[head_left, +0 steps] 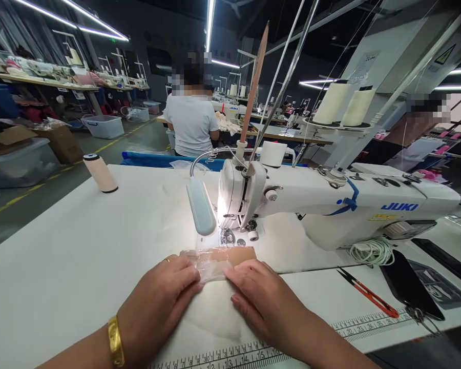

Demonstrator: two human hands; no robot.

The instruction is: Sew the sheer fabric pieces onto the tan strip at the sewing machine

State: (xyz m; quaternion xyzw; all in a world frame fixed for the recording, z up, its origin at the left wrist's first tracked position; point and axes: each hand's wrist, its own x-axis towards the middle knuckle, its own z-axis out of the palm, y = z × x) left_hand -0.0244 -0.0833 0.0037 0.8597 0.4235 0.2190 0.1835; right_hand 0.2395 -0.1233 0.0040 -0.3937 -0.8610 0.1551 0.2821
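A flat tan piece with a clear plastic film (211, 269) over its left part lies on the white table in front of the sewing machine's needle area (227, 237). The left end is held by my left hand (163, 294), fingers closed together, a ring and a gold bracelet showing. My right hand (267, 300) grips the other end with its fingers over the tan part; its thumb sits lower, near the tabletop. The white sewing machine (330, 205) stands just behind, with its presser foot close to the piece's far edge. My fingertips' undersides are hidden.
A grey-blue lamp (202, 207) hangs left of the needle. Peach thread cone (100, 173) at far left. Orange thread snips (369, 293), a black phone (411, 284) and coiled cord (372, 251) lie right. A printed ruler (230, 359) runs along the front edge. A person (192, 120) stands beyond.
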